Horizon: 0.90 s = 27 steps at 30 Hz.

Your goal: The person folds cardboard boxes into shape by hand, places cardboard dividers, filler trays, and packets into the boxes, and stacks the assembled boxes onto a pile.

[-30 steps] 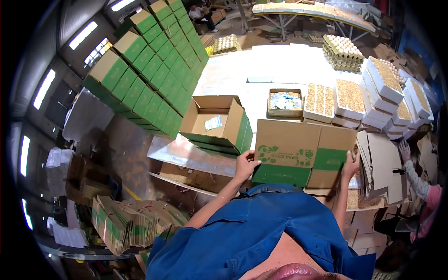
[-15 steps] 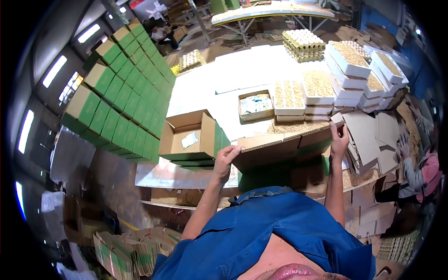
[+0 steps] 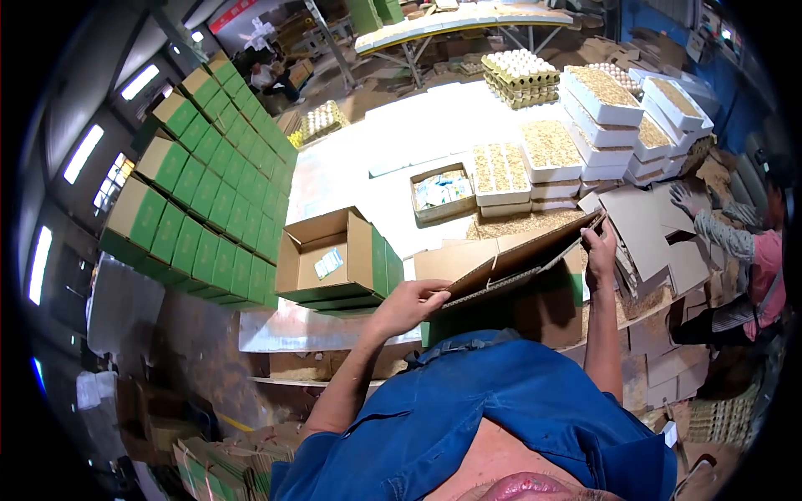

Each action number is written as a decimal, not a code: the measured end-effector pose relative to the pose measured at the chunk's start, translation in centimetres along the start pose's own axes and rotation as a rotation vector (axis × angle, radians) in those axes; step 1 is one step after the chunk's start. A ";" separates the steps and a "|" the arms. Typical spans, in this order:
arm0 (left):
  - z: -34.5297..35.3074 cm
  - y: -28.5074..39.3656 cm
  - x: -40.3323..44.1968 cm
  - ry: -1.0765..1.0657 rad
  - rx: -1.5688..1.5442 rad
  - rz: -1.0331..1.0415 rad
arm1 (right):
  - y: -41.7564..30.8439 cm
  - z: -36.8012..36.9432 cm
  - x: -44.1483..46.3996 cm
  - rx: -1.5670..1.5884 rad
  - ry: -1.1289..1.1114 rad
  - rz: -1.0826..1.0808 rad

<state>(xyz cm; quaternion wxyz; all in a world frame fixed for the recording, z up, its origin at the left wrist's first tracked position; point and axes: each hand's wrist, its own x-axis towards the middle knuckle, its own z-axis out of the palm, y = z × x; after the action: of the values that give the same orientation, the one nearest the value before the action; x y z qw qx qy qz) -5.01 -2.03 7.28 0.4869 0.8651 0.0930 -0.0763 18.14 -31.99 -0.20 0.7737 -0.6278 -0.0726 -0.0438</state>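
My left hand (image 3: 411,306) pinches the left end of a partly folded cardboard carton (image 3: 522,263), brown inside with green outer panels. At the carton's right end, my right hand (image 3: 599,250) has its fingers closed round the edge. A gap shows between the carton's two long walls. Left of my left hand stands an open-topped green and brown box (image 3: 361,246), with a small white and blue packet (image 3: 329,264) on its bottom. Beyond the carton, a small tray (image 3: 415,194) holds several similar packets.
Tall stacks of green boxes (image 3: 205,200) line the left. White foam trays (image 3: 551,171) filled with straw-coloured bedding and egg trays (image 3: 520,79) stand at the back right. Flat cardboard sheets (image 3: 631,225) lie at right, near another person's gloved hand (image 3: 687,200).
The carton's long walls have come apart, leaving a gap along the top. My left hand has moved lower and slightly right. The other person's arms have shifted.
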 end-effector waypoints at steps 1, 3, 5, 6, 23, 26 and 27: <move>0.2 0.2 0.0 -0.005 0.035 0.005 | 0.1 -0.1 0.0 0.002 0.003 -0.003; -1.0 1.5 0.0 -0.027 0.106 -0.036 | 0.1 -0.4 0.1 0.087 -0.065 0.074; -2.0 2.0 0.3 -0.043 0.179 -0.075 | -1.0 -0.4 0.0 0.065 -0.137 0.063; -2.4 1.7 0.6 0.037 0.142 0.029 | -2.0 -0.1 -0.1 0.040 -0.211 0.055; -2.4 0.8 4.4 -0.320 0.719 0.214 | 2.9 8.9 -3.2 -0.387 -0.232 -0.123; -2.1 0.9 4.0 -0.340 0.621 0.092 | 5.8 6.9 -1.7 -0.404 -0.400 -0.012; -2.3 1.0 4.8 -0.339 0.486 -0.068 | 5.8 7.0 -1.4 -0.522 -0.382 -0.096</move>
<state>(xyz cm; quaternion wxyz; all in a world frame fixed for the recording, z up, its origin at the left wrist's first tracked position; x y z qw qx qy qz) -0.02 -0.12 8.24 0.2713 0.9276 0.0185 -0.2561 17.30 -23.98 -4.57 0.5559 -0.7979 -0.2323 0.0213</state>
